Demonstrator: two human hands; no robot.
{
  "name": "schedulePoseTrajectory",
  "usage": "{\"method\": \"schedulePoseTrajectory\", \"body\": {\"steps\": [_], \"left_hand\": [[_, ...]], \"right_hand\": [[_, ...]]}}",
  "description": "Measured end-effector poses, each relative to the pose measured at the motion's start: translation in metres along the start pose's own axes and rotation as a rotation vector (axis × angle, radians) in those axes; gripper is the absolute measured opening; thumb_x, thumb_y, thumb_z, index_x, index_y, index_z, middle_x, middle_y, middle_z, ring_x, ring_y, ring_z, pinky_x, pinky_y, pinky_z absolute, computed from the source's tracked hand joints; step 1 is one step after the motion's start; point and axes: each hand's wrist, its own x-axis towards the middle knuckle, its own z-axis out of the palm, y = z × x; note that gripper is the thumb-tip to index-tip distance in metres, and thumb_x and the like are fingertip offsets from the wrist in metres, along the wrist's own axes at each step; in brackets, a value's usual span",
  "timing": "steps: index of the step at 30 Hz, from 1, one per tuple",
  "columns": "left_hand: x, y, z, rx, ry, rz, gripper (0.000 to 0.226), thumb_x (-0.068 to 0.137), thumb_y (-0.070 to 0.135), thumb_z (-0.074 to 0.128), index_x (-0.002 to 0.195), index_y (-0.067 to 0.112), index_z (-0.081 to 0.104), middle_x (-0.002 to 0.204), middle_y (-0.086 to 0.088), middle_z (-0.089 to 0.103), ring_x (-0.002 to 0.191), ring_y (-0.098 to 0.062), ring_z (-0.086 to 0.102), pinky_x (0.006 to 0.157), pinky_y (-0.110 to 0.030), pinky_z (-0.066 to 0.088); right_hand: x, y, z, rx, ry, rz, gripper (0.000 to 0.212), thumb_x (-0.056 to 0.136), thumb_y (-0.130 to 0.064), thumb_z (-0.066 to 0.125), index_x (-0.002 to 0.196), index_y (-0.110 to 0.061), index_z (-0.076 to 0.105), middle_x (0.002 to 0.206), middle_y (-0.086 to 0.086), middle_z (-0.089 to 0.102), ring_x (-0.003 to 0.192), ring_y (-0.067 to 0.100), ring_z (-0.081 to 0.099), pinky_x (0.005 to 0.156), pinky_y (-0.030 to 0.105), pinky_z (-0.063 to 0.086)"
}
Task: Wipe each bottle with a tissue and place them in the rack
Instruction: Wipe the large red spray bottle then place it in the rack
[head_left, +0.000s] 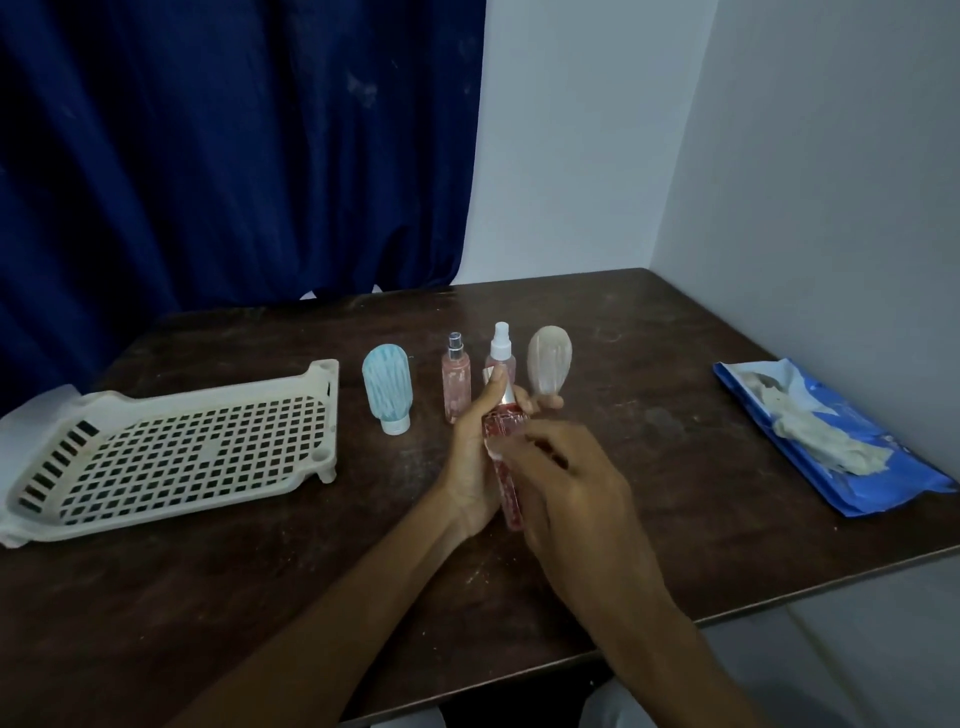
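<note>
The left hand (480, 457) is wrapped round the red bottle (503, 441), thumb near its neck, holding it tilted above the table (260, 597), well right of the rack (171, 447). The right hand (576, 499) lies curled over the bottle's lower half. Whether it grips the bottle or a tissue cannot be told, as no tissue plainly shows. The pack (831, 441) lies far right of the rack. The risks are these: the bottle's neck sits just in front of the clear spray (501, 353) and the beige tube (549, 371), so a hard rub could knock them over. Both are tall and narrow-footed. A smooth bottle could also slip in a turning wipe. The carry to the rack passes the pink spray (456, 379) and the blue tube (386, 387).
</note>
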Motion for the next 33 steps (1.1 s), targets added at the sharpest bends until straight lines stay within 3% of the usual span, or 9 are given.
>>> {"method": "schedulePoseTrajectory", "body": {"steps": [4, 10, 13, 15, 18, 20, 25, 28, 33], "left_hand": [[0.006, 0.0, -0.004, -0.079, 0.005, 0.03, 0.046, 0.09, 0.048, 0.052, 0.103, 0.005, 0.055, 0.095, -0.013, 0.07, 0.076, -0.023, 0.07, 0.075, -0.034, 0.057], [0.012, -0.005, -0.015, -0.232, -0.044, -0.022, 0.041, 0.089, 0.045, 0.056, 0.08, 0.006, 0.06, 0.101, -0.013, 0.07, 0.09, -0.024, 0.069, 0.091, -0.037, 0.052], [0.014, -0.004, -0.018, -0.358, -0.117, -0.087, 0.038, 0.087, 0.043, 0.065, 0.094, 0.006, 0.06, 0.103, -0.01, 0.071, 0.105, -0.024, 0.063, 0.108, -0.041, 0.04], [0.015, -0.003, -0.02, -0.367, -0.14, -0.106, 0.038, 0.085, 0.044, 0.067, 0.096, 0.007, 0.062, 0.11, -0.01, 0.069, 0.105, -0.024, 0.062, 0.105, -0.041, 0.042], [0.011, -0.003, -0.021, -0.383, -0.124, -0.1, 0.038, 0.086, 0.044, 0.066, 0.095, 0.007, 0.063, 0.109, -0.009, 0.07, 0.104, -0.023, 0.063, 0.107, -0.039, 0.04], [0.011, -0.002, -0.019, -0.406, -0.102, -0.086, 0.043, 0.088, 0.042, 0.062, 0.104, 0.003, 0.059, 0.098, -0.008, 0.073, 0.103, -0.024, 0.064, 0.108, -0.038, 0.039], [0.014, 0.0, -0.016, -0.392, -0.04, -0.001, 0.038, 0.089, 0.038, 0.058, 0.085, 0.001, 0.064, 0.103, -0.018, 0.071, 0.099, -0.029, 0.067, 0.104, -0.041, 0.044], [0.015, -0.001, -0.017, -0.364, -0.049, 0.003, 0.039, 0.09, 0.038, 0.056, 0.083, 0.002, 0.066, 0.106, -0.019, 0.07, 0.106, -0.031, 0.066, 0.108, -0.043, 0.042], [0.01, -0.001, -0.014, -0.346, -0.078, 0.012, 0.039, 0.087, 0.04, 0.059, 0.086, 0.002, 0.066, 0.111, -0.019, 0.069, 0.113, -0.03, 0.065, 0.108, -0.043, 0.043]], "right_hand": [[-0.03, -0.001, 0.0, -0.028, -0.016, -0.051, 0.03, 0.088, -0.014, 0.052, 0.105, -0.014, 0.076, 0.11, 0.003, 0.063, 0.09, 0.017, 0.064, 0.064, 0.03, 0.059], [-0.028, 0.003, -0.01, 0.069, 0.023, 0.019, 0.033, 0.086, -0.01, 0.052, 0.106, -0.017, 0.077, 0.11, -0.002, 0.067, 0.098, 0.007, 0.063, 0.085, 0.013, 0.05], [0.007, 0.005, -0.009, 0.027, 0.054, 0.053, 0.026, 0.087, -0.009, 0.06, 0.108, -0.014, 0.076, 0.11, 0.0, 0.069, 0.1, 0.005, 0.061, 0.093, 0.004, 0.041], [0.021, 0.007, 0.001, 0.004, 0.028, 0.038, 0.027, 0.088, -0.004, 0.059, 0.108, -0.01, 0.075, 0.11, 0.005, 0.07, 0.102, 0.013, 0.064, 0.094, 0.013, 0.045], [0.022, 0.005, 0.013, 0.036, -0.04, 0.037, 0.036, 0.08, 0.014, 0.061, 0.107, -0.006, 0.074, 0.112, 0.01, 0.069, 0.105, 0.025, 0.063, 0.089, 0.027, 0.048], [0.013, 0.001, 0.011, 0.003, -0.038, -0.006, 0.028, 0.084, 0.003, 0.058, 0.102, -0.009, 0.076, 0.105, 0.007, 0.07, 0.093, 0.02, 0.066, 0.077, 0.025, 0.056], [-0.024, 0.004, 0.007, -0.034, -0.091, -0.042, 0.03, 0.077, 0.001, 0.066, 0.098, -0.016, 0.079, 0.102, 0.001, 0.07, 0.086, 0.015, 0.067, 0.068, 0.026, 0.059], [-0.03, 0.004, 0.002, 0.034, -0.094, -0.02, 0.033, 0.083, -0.011, 0.054, 0.102, -0.02, 0.079, 0.107, -0.003, 0.069, 0.094, 0.008, 0.065, 0.079, 0.02, 0.054], [0.008, -0.003, 0.0, 0.072, -0.016, 0.101, 0.027, 0.084, -0.004, 0.069, 0.108, -0.013, 0.075, 0.108, -0.001, 0.067, 0.094, 0.0, 0.059, 0.086, 0.001, 0.042]]}}
